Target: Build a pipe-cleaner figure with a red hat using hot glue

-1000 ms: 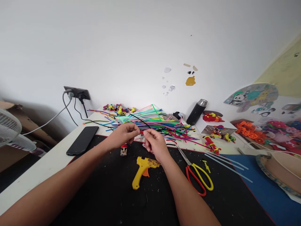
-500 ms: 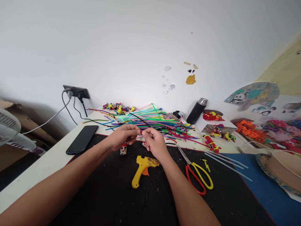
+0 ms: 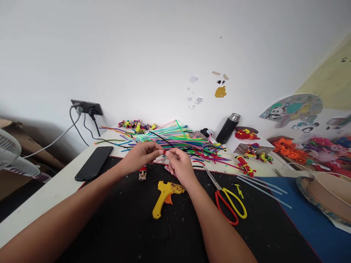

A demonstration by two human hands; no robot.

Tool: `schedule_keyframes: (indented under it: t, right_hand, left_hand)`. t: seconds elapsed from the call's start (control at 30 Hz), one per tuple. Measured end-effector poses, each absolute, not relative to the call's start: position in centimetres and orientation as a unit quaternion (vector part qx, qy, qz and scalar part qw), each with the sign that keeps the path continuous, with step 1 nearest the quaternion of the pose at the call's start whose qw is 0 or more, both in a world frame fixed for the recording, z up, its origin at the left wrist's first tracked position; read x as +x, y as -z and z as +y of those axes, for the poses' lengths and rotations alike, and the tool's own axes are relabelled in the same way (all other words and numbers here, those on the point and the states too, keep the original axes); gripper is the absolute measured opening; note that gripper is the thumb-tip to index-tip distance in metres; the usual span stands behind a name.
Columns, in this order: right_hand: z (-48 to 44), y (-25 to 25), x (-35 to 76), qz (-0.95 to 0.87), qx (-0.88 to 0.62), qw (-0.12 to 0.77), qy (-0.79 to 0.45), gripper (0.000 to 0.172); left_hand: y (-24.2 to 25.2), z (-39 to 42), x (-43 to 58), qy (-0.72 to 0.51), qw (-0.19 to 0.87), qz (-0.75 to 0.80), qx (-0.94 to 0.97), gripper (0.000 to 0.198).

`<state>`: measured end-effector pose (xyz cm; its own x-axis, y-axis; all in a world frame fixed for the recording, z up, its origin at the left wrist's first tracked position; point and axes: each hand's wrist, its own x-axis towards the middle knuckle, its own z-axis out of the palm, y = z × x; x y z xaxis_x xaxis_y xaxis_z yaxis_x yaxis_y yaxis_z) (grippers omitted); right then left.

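My left hand and my right hand meet fingertip to fingertip over the back of the black mat. Pinched between them is a small red piece, perhaps a bit of pipe cleaner; most of it is hidden by the fingers. Just below my left hand, a little figure's head with a red top and a painted face stands on the mat. A yellow glue gun with an orange trigger lies under my right wrist. To the right lie scissors with one red and one yellow handle.
Behind my hands spreads a pile of coloured pipe cleaners. A black phone lies on the left, a black flask leans at the back. Clear glue sticks and a yellow scrap lie right of the scissors.
The whole view has shifted slightly, so everything sits a little further left. Both hands keep their pinch on the small red piece, with only tiny finger movement.
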<state>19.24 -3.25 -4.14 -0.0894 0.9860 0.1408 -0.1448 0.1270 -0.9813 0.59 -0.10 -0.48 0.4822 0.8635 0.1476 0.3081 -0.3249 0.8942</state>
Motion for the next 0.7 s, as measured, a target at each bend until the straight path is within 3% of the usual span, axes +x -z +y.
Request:
schedule_keyframes:
  t: [0.17,0.43,0.7]
  right_hand:
    - [-3.4,4.2,19.2,-0.547,-0.412,0.528,-0.503,0.028]
    - [-3.3,4.3,19.4,-0.538,-0.403,0.532,-0.515,0.03]
    - [-3.3,4.4,19.4,-0.541,-0.404,0.527,-0.516,0.03]
  left_hand:
    - [1.4,0.0,0.7,-0.318,0.406,0.403,0.756,0.036]
    - [0.7,0.3,0.4,-0.287,0.535,0.391,0.692,0.051]
    - [-0.5,-0.3,0.8,-0.287,0.561,0.389,0.672,0.052]
